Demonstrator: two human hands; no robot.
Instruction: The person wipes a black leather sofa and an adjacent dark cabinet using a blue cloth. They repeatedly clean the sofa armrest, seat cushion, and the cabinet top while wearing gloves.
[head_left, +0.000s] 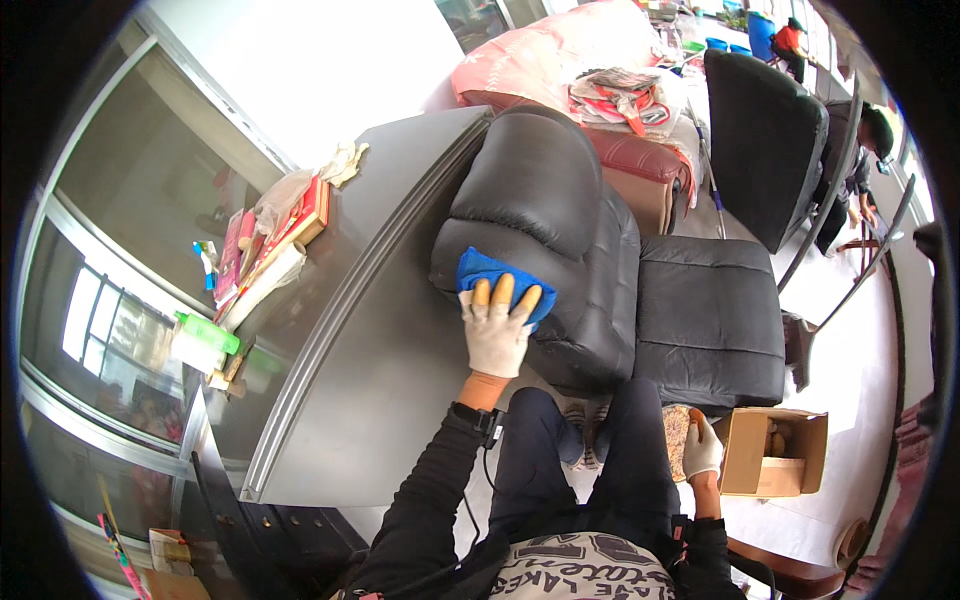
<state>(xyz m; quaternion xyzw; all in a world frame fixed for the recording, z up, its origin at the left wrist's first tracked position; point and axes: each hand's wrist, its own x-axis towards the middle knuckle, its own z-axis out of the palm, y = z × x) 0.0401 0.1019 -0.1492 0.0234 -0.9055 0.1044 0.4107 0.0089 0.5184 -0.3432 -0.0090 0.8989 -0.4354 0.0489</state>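
My left hand (498, 330), in a white work glove with yellowish fingertips, presses a folded blue cloth (504, 281) against the arm of a black leather recliner (525, 172). The recliner's padded footrest (709, 322) extends to the right. My right hand (703, 448), gloved too, is low at the right beside my knee. It rests at the edge of a brown patterned surface (676, 442), between my leg and an open cardboard box (757, 450). Whether its fingers grip that edge I cannot tell.
A grey metal cabinet or refrigerator (390, 360) lies along the recliner's left, with books (277, 240) and a green bottle (208, 332) on a surface. Behind stands a red leather seat (637, 165) under covers. A person (855, 165) bends at the right; another person (791, 49) sits farther back.
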